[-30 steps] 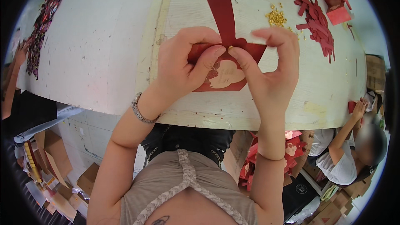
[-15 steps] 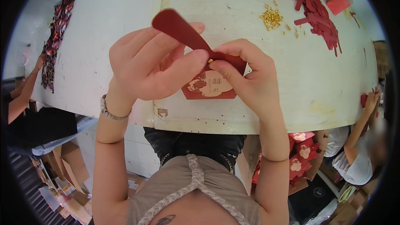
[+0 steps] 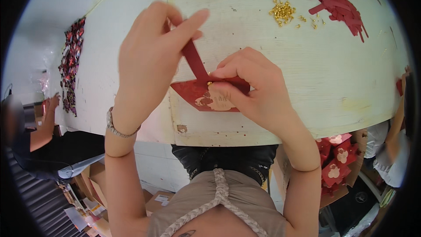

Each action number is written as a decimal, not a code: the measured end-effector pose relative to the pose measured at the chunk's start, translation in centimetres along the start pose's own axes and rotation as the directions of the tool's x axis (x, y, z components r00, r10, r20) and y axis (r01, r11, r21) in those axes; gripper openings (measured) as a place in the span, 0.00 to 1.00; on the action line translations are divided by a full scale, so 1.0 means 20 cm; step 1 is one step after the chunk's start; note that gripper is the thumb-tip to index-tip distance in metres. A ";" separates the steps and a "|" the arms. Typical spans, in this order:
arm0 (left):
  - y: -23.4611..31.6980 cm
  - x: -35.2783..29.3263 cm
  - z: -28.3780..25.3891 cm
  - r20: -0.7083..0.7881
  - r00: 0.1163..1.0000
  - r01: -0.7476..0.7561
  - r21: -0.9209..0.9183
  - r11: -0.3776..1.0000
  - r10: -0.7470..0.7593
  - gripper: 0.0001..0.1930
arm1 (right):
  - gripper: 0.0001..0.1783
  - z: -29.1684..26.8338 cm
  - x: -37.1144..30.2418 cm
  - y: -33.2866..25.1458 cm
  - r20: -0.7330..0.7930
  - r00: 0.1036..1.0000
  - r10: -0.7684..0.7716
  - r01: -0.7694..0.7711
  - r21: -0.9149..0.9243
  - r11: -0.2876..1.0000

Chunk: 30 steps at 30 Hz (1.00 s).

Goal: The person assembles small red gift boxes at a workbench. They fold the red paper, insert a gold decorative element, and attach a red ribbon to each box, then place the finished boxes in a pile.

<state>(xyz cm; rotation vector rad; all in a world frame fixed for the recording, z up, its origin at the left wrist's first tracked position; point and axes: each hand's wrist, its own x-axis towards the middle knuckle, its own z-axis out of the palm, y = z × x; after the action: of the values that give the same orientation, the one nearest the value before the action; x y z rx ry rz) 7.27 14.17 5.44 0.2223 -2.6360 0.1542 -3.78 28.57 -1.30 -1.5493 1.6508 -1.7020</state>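
A red packet (image 3: 186, 88) with a pale floral panel is held near the front edge of a whitish desk (image 3: 307, 96), directly before the wearer. Its upper edge is pinched between the thumb and fingers of the right hand (image 3: 263, 90), beside a small gold fastener (image 3: 209, 83). A dark red strap (image 3: 196, 63), raised from the packet, is met by the left hand (image 3: 149, 57); its upper end is hidden there, and whether the fingers are closed on it cannot be told.

The desk is crossed by a yellowish seam and marked by scuffs, a chipped patch and dark red specks along its rim. Gold fasteners (image 3: 283, 12) are piled at the far right, beside a heap of red strips (image 3: 335, 2). At the far left, a long bank of dark, shiny wrapped pieces (image 3: 72, 66) is spread.

Below, a carton (image 3: 362, 147) is filled with red packets (image 3: 334, 171), and cardboard boxes (image 3: 160, 200) are stacked at the left over a pale tiled floor (image 3: 153, 158). Co-workers are seen at both sides, one with a hand (image 3: 51, 103) placed near the wrapped pieces.
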 end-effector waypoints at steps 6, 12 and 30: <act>0.02 -0.05 -0.04 0.115 0.954 0.286 -0.618 0.732 -0.275 0.10 | 0.11 -0.01 -0.01 0.02 -0.034 0.995 -0.092 0.090 -0.076 0.993; 0.03 -0.05 -0.04 0.535 0.743 0.641 -0.743 0.196 -0.401 0.05 | 0.10 0.04 -0.01 0.03 -0.131 0.974 -0.183 0.166 -0.135 0.977; 0.02 -0.16 0.05 0.373 0.824 0.493 -0.843 0.215 -0.426 0.09 | 0.14 0.03 -0.02 0.02 -0.091 0.964 -0.249 0.223 -0.232 0.947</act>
<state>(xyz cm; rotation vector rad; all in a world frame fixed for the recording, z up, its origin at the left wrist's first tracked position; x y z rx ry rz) 9.54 14.91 3.07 0.5942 -2.1161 -1.5572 -3.25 28.40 -1.98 -1.8469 1.8290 -1.8119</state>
